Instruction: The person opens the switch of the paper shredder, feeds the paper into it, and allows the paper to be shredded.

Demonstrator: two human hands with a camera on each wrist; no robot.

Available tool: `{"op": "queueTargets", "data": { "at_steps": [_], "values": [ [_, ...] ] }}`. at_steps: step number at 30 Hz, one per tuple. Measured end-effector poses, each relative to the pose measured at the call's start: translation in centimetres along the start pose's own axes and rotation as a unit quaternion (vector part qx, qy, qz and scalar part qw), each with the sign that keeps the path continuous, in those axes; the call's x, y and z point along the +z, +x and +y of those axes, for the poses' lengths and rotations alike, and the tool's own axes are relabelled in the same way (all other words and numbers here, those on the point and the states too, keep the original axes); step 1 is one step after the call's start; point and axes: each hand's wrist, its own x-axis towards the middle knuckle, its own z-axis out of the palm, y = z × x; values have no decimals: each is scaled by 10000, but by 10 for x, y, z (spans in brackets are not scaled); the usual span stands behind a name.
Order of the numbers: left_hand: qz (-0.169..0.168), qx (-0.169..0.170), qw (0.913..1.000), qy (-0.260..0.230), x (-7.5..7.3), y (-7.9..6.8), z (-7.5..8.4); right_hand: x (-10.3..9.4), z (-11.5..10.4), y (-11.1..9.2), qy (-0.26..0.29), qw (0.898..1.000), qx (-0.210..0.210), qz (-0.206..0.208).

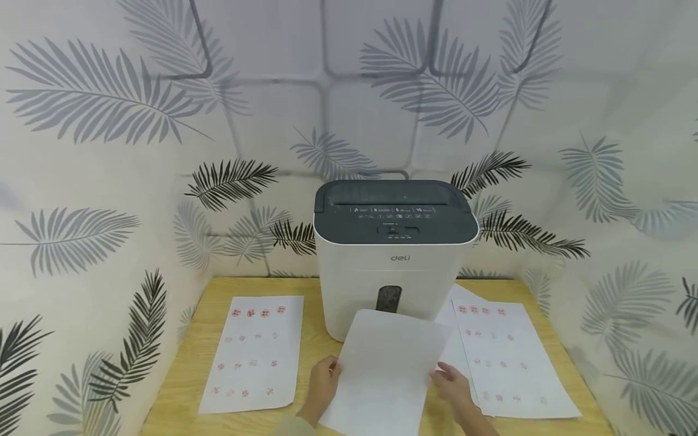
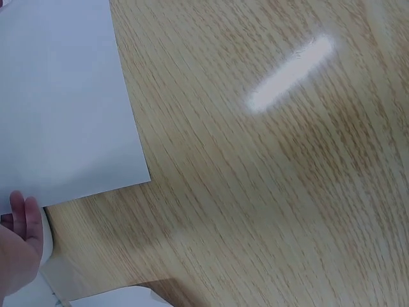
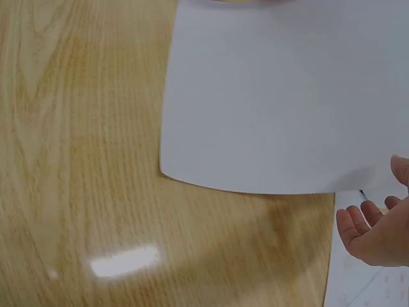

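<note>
A blank white sheet of paper (image 1: pixel 387 369) is held slanted in front of a white and dark grey deli paper shredder (image 1: pixel 398 260), its top edge overlapping the shredder's lower front. My left hand (image 1: pixel 323 384) grips the sheet at its left edge; its fingertips also show at that edge in the left wrist view. At the right edge is my right hand (image 1: pixel 455 390), thumb over the sheet's margin. In the right wrist view its fingers (image 3: pixel 358 224) are loosely bent and spread apart from the thumb, just outside the edge.
On the wood-grain table (image 1: pixel 180 399), a sheet with rows of red stamp marks (image 1: pixel 251 357) lies left. Another stamped sheet (image 1: pixel 512 363) lies right, overlapping more white paper beneath. A leaf-patterned wall covering (image 1: pixel 262 121) closes in behind and at both sides.
</note>
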Motion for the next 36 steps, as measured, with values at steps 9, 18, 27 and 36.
{"op": "queueTargets", "data": {
  "at_steps": [9,18,27,36],
  "values": [
    [114,-172,9996,-188,2,-2,8,13,2,-5,426,9974,-92,580],
    [295,4,9994,-171,-9,6,30,-4,-38,-6,65,9939,-823,729],
    [260,433,9964,-680,-37,34,71,-21,-94,-9,138,9832,-1527,990],
    [650,1207,9888,-583,-75,65,133,-39,-155,-22,531,9617,-2262,1452]
  ]
}}
